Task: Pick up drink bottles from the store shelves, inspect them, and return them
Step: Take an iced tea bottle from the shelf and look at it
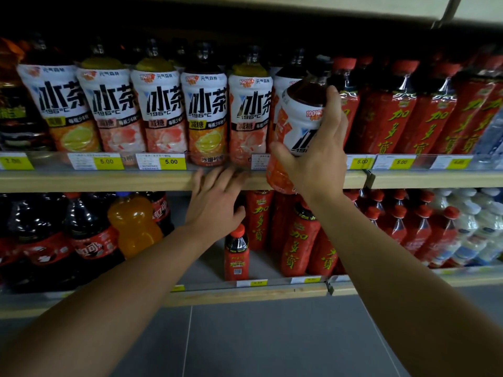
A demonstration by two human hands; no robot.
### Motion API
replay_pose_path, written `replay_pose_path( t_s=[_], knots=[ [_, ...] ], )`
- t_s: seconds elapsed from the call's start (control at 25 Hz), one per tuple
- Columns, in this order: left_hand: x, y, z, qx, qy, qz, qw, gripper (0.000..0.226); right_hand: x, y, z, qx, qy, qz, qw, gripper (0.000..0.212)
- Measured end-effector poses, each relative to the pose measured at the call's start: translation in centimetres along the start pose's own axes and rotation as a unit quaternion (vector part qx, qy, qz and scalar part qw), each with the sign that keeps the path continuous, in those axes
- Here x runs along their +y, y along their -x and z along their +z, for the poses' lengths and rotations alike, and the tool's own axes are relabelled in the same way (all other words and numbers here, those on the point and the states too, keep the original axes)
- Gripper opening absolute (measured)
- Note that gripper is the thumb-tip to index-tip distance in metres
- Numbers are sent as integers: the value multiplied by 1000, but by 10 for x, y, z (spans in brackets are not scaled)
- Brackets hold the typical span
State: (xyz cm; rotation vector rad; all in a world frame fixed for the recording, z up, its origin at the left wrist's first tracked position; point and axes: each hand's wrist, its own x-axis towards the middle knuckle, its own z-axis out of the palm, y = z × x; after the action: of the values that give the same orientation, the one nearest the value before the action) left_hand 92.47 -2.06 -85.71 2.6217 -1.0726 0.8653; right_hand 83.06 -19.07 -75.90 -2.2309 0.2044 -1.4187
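Here, an iced tea bottle (298,123) is gripped by the right hand (317,161), with thumb and fingers wrapped round its lower body, and is held tilted in front of the upper shelf (109,180), at the right end of a row of like bottles. A dark liquid is seen in its clear shoulder; below that, a white sleeve with an orange base is wrapped round it, printed "100%" in red and part of "-196°C". The left hand (215,202) is spread with straight fingers just below the shelf's wooden edge, holding nothing. The row of tea bottles (160,115) standing on the upper shelf is marked "-196°C" in large black characters, with lemon or peach pictures beneath. To the right, red bottles (402,118) with yellow characters are ranged. Yellow price tags (171,161) reading "5.00" are fixed along the rail. On the lower shelf (245,295), dark cola bottles (89,235), an orange drink bottle (133,224) and more red bottles are kept.
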Motion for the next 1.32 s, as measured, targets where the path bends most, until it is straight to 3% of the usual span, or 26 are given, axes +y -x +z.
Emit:
replay_pose_path(
  t_s=[0.2, 0.48, 1.08, 1.32],
  knots=[
    [2, -2, -7, -25, 2, -5, 1000, 74, -5, -4, -19, -25, -60, 12, 998, 102],
    [6, 0, -9, -32, -1, -15, 999, 77, -13, -39, -31, 50, -143, -19, 988, 100],
    [2, 2, -12, -76, 0, -3, 997, 84, 12, -67, 40, 24, -116, -27, 993, 95],
    [3, 3, -7, -73, -4, -7, 997, 88, 22, -50, 57, 8, -104, 15, 994, 96]
  ],
)
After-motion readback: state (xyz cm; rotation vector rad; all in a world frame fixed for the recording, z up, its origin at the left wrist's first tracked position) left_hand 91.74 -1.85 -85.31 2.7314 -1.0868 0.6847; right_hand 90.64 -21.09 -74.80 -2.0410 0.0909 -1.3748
